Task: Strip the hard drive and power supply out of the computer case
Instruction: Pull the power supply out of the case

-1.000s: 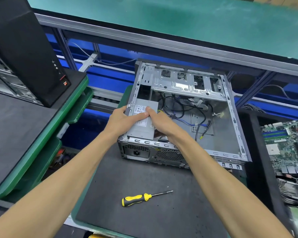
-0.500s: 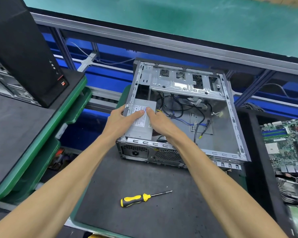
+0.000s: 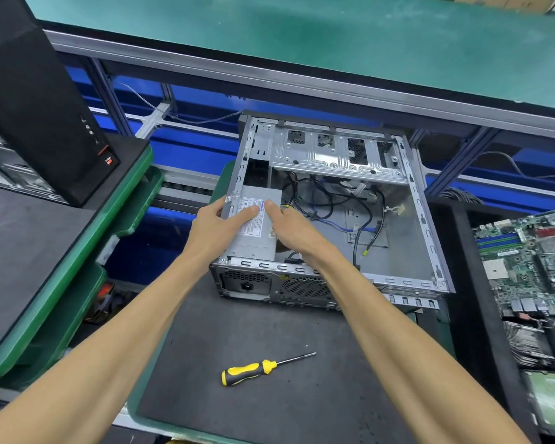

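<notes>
An open silver computer case (image 3: 426, 225) lies flat on a black mat. The grey power supply (image 3: 257, 232) sits in its near-left corner, with a white label on top. My left hand (image 3: 218, 225) grips the supply's left side, thumb on the label. From the right, my right hand (image 3: 295, 229) holds the supply, thumb on top and fingers down its inner side. Black and blue cables (image 3: 327, 203) lie loose in the case floor. The drive cage (image 3: 337, 155) spans the far end; no hard drive shows in it.
A yellow-and-black screwdriver (image 3: 257, 370) lies on the mat (image 3: 269, 411) in front of the case. A black tower (image 3: 36, 100) stands on a green tray (image 3: 87, 238) at left. Circuit boards (image 3: 526, 261) and a heatsink are stacked at right. A green bench runs behind.
Both hands stay on the power supply in the same grip. The view has shifted slightly; the supply itself shows no clear movement.
</notes>
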{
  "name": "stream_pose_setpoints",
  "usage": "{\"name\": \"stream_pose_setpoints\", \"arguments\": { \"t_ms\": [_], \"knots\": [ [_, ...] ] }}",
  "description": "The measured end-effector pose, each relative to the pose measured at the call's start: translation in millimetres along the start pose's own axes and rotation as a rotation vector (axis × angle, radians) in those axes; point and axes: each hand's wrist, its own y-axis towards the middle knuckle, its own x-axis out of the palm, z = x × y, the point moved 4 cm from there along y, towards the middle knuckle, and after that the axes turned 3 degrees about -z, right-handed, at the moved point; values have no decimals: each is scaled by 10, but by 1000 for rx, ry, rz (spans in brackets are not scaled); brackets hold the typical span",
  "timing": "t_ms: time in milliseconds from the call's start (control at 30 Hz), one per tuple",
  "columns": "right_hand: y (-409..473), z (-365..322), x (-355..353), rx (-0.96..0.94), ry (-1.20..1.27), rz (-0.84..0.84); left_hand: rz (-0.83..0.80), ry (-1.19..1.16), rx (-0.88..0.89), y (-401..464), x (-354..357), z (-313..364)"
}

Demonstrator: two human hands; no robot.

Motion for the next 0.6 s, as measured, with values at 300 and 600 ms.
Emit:
{"name": "stream_pose_setpoints", "arguments": {
  "t_ms": [300,600],
  "knots": [
    [31,-25,-10,-40,-24,80,67,54,-38,5,-24,21],
    [-50,-3,-45,-75,27,85,-102,-8,-97,0,22,-14]
  ]
}}
